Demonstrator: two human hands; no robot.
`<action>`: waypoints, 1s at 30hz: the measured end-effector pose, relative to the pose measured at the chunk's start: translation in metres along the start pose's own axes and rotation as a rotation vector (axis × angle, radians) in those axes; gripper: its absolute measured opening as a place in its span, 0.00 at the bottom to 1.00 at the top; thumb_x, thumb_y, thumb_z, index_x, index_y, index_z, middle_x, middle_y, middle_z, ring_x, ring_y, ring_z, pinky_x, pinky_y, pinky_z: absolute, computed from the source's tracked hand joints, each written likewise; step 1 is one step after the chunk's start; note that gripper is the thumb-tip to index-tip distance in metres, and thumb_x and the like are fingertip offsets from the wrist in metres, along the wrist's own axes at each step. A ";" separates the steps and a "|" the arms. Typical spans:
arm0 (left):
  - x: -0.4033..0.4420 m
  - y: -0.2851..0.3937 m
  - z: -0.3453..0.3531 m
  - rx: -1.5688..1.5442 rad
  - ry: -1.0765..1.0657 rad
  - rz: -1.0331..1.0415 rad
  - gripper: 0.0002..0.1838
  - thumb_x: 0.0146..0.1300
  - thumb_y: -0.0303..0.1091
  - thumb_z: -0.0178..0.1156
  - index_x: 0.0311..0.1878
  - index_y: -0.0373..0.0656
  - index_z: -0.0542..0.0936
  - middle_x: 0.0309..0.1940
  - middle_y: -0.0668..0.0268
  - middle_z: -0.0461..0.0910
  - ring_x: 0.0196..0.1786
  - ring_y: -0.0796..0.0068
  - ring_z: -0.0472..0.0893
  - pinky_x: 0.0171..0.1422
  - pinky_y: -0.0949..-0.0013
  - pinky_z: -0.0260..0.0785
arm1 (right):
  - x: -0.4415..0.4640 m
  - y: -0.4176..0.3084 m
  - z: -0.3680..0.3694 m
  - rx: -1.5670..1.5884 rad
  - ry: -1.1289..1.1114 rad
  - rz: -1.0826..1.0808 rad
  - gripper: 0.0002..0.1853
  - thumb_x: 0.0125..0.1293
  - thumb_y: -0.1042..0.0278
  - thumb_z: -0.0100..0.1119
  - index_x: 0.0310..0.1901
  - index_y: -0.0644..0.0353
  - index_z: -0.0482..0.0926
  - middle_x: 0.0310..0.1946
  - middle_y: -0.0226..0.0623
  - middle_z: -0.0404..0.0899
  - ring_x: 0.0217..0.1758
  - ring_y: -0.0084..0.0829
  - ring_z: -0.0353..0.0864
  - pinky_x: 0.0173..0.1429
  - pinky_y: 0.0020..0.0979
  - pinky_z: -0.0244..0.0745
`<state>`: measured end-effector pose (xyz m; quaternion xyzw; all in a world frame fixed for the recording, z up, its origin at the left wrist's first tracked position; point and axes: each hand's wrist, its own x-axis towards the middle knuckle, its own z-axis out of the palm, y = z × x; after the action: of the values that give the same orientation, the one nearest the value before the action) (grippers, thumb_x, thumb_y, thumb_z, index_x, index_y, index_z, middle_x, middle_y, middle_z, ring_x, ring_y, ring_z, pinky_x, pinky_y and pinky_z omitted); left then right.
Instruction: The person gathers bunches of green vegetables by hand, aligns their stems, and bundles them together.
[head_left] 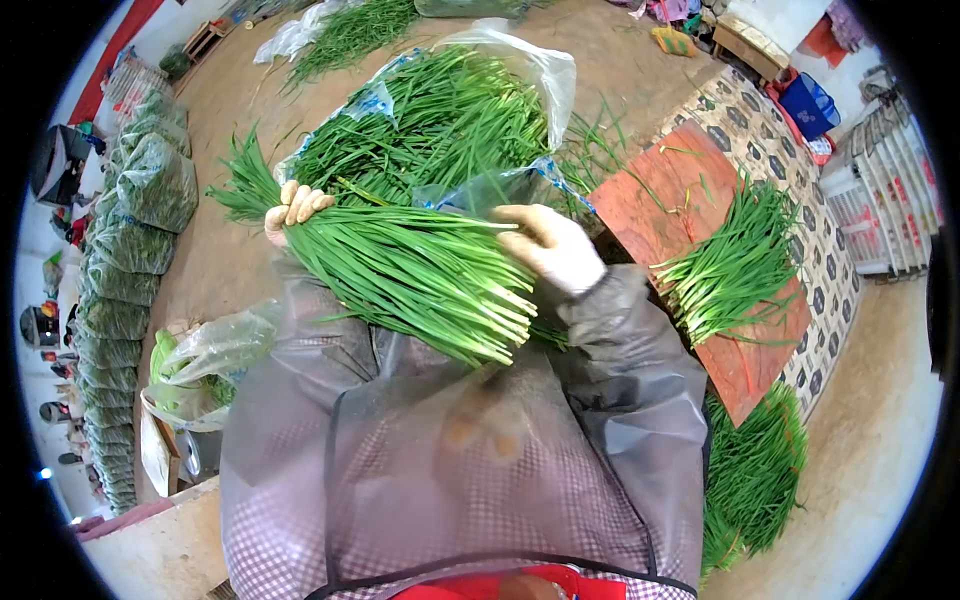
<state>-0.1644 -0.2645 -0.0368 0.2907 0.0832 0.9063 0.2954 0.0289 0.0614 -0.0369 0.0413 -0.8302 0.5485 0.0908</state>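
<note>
My left hand [297,208], in a pale glove, is wrapped round the leafy part of a thick bunch of garlic chives [410,270]. The bunch lies across my front, its pale stem ends pointing right and its leaf tips sticking out left past my fist. Beside the stem ends, my right hand [556,246], also gloved, has its fingers stretched out and apart, with nothing plainly held in them. Just beyond the bunch, a plastic bag [555,75] lies opened around a big heap of loose chives [430,125].
On my right, a reddish board [665,180] carries another pile of chives [735,260]. More chives [755,480] lie below it. Packed bags [155,190] line the left wall. A bag of green vegetables [195,385] stands at near left. White crates [880,205] are stacked far right.
</note>
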 end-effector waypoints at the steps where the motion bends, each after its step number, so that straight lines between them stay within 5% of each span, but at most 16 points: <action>1: -0.001 -0.002 0.000 -0.002 0.000 -0.003 0.04 0.56 0.26 0.53 0.33 0.46 0.68 0.22 0.76 0.66 0.31 0.80 0.68 0.55 0.68 0.61 | 0.006 -0.001 0.005 -0.150 -0.021 -0.081 0.13 0.65 0.62 0.57 0.47 0.59 0.80 0.36 0.42 0.80 0.42 0.37 0.80 0.48 0.35 0.74; 3: -0.004 -0.004 0.001 -0.030 0.058 0.040 0.06 0.58 0.27 0.52 0.39 0.45 0.69 0.25 0.74 0.68 0.35 0.77 0.70 0.59 0.66 0.62 | 0.013 0.006 0.016 -0.332 0.052 -0.259 0.07 0.63 0.64 0.59 0.34 0.58 0.81 0.28 0.41 0.76 0.34 0.44 0.78 0.39 0.38 0.73; 11: -0.009 -0.006 -0.010 0.008 0.331 0.097 0.08 0.60 0.26 0.53 0.43 0.42 0.69 0.26 0.72 0.69 0.35 0.76 0.72 0.60 0.65 0.63 | -0.030 0.012 0.006 -0.211 0.062 -0.110 0.06 0.62 0.67 0.61 0.34 0.61 0.81 0.27 0.40 0.77 0.33 0.38 0.79 0.38 0.34 0.73; 14: -0.009 -0.001 -0.024 -0.037 0.282 0.045 0.07 0.61 0.25 0.51 0.42 0.41 0.70 0.25 0.72 0.67 0.33 0.76 0.72 0.59 0.65 0.64 | -0.041 0.025 0.012 -0.028 0.060 0.054 0.11 0.65 0.62 0.56 0.38 0.61 0.80 0.28 0.42 0.79 0.32 0.37 0.80 0.40 0.35 0.75; 16: -0.008 0.002 -0.030 -0.019 0.318 0.034 0.05 0.61 0.24 0.50 0.41 0.40 0.71 0.24 0.71 0.67 0.32 0.75 0.70 0.58 0.64 0.64 | -0.045 0.040 0.018 0.240 -0.052 0.393 0.12 0.67 0.61 0.55 0.42 0.63 0.79 0.29 0.42 0.79 0.32 0.29 0.78 0.41 0.32 0.74; 17: -0.008 0.003 -0.032 -0.019 0.345 0.018 0.04 0.60 0.23 0.50 0.38 0.41 0.70 0.24 0.71 0.66 0.32 0.75 0.70 0.58 0.63 0.64 | -0.047 0.051 0.022 0.300 0.001 0.328 0.13 0.67 0.61 0.56 0.42 0.64 0.78 0.30 0.41 0.79 0.34 0.26 0.77 0.42 0.31 0.73; 18: -0.007 0.004 -0.034 -0.017 0.370 0.003 0.03 0.59 0.23 0.50 0.36 0.42 0.69 0.24 0.71 0.65 0.31 0.74 0.70 0.58 0.62 0.64 | -0.049 0.061 0.020 0.272 0.072 0.287 0.15 0.69 0.57 0.55 0.35 0.63 0.78 0.26 0.37 0.79 0.28 0.25 0.76 0.35 0.29 0.73; 20: -0.006 0.006 -0.031 0.015 0.454 0.034 0.03 0.59 0.24 0.51 0.32 0.43 0.68 0.23 0.71 0.66 0.31 0.74 0.70 0.57 0.62 0.65 | -0.047 0.051 -0.011 0.652 0.144 0.645 0.20 0.70 0.51 0.54 0.29 0.60 0.76 0.23 0.34 0.78 0.21 0.21 0.73 0.27 0.25 0.70; 21: -0.006 0.006 -0.032 0.045 0.496 0.066 0.03 0.58 0.25 0.52 0.31 0.43 0.68 0.22 0.71 0.66 0.30 0.73 0.70 0.55 0.62 0.66 | -0.047 0.049 -0.018 0.787 0.165 0.515 0.22 0.69 0.46 0.54 0.24 0.55 0.72 0.21 0.30 0.77 0.17 0.18 0.70 0.23 0.23 0.67; 24: -0.004 0.005 -0.032 0.105 0.579 0.121 0.05 0.57 0.26 0.53 0.29 0.44 0.68 0.21 0.70 0.67 0.28 0.73 0.70 0.52 0.62 0.67 | -0.047 0.026 -0.003 0.720 0.067 0.562 0.26 0.66 0.52 0.61 0.55 0.66 0.72 0.33 0.33 0.80 0.23 0.22 0.75 0.28 0.22 0.71; 25: -0.002 0.004 -0.032 0.106 0.612 0.135 0.05 0.56 0.25 0.53 0.28 0.44 0.67 0.21 0.70 0.67 0.28 0.73 0.70 0.53 0.62 0.67 | -0.042 0.023 0.011 0.794 0.057 0.459 0.36 0.64 0.56 0.63 0.66 0.67 0.61 0.38 0.34 0.79 0.25 0.23 0.76 0.30 0.21 0.71; 28: 0.000 0.009 -0.042 0.160 0.747 0.172 0.08 0.55 0.27 0.54 0.23 0.45 0.67 0.19 0.69 0.69 0.27 0.71 0.70 0.53 0.62 0.67 | -0.040 0.018 -0.007 1.126 0.259 0.417 0.18 0.68 0.66 0.57 0.55 0.65 0.74 0.24 0.23 0.70 0.17 0.13 0.59 0.23 0.17 0.57; 30: 0.001 0.012 -0.042 0.267 0.847 0.139 0.10 0.56 0.28 0.56 0.21 0.46 0.67 0.18 0.67 0.70 0.26 0.69 0.71 0.55 0.59 0.68 | -0.038 0.027 -0.018 1.060 0.458 0.282 0.12 0.69 0.69 0.52 0.49 0.65 0.78 0.18 0.18 0.62 0.16 0.12 0.51 0.20 0.18 0.50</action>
<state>-0.1953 -0.2723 -0.0672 -0.0655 0.2934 0.9443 0.1338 0.0634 0.0880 -0.0622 -0.1494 -0.3997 0.8899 0.1610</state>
